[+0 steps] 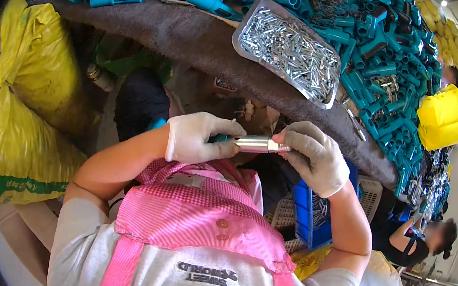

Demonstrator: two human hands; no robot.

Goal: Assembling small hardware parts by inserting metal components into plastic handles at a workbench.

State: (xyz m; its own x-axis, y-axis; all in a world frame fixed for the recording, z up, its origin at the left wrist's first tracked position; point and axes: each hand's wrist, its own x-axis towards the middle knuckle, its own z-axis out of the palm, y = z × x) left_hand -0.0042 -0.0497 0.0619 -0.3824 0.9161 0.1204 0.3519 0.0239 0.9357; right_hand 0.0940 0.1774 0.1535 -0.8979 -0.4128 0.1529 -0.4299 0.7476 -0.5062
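Observation:
In front of my pink apron (195,212), a shiny silver metal tube (254,143) lies nearly level between both hands. My left hand (197,137), in a whitish glove, is closed round its left end, where a bit of teal shows between thumb and fingers. At the other end my right hand (318,159), also gloved, pinches with thumb and fingertips. A small pale metal piece seems to poke out there, but the fingers partly hide it.
A metal tray (333,93) of small silver pins sits on the brown-covered table edge (156,37). Behind it are heaps of teal tubular handles (377,64). Yellow sacks (29,131) stand at left. At right are a blue crate (304,213), a yellow container (443,119) and a co-worker (409,244).

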